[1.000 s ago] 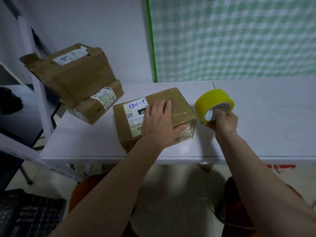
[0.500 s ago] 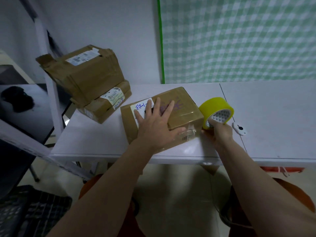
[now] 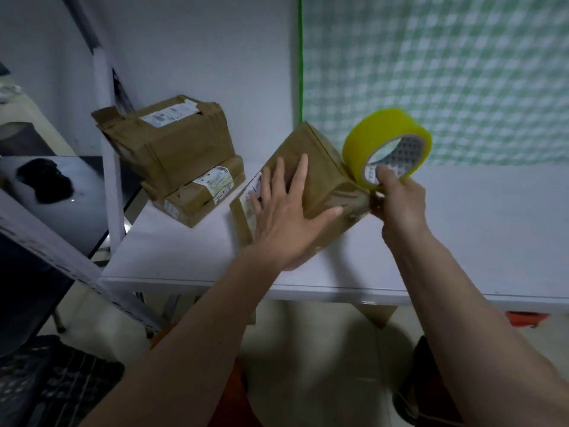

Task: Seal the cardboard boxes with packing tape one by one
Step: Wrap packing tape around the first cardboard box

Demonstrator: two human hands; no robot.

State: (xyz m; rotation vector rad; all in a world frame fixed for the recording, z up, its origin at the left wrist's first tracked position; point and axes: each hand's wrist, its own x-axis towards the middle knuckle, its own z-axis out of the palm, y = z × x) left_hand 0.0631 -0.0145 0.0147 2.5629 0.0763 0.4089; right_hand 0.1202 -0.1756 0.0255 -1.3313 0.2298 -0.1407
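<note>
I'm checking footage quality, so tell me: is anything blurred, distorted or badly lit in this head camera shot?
Head view: the yellow tape roll is motion-smeared at its upper edge; the checked curtain looks soft; wide-angle distortion bends the white post and the table's front edge; lighting is dim and bluish, with a soft shadow beside the tilted cardboard box.

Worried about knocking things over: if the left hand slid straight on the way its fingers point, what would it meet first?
Probably nothing soon: the left hand lies on the cardboard box; beyond looks like bare wall, though depth is unclear.

Three cardboard boxes point(image 3: 311, 183) point(image 3: 172, 143) point(image 3: 200, 195), one tape roll point(image 3: 381, 140)
</note>
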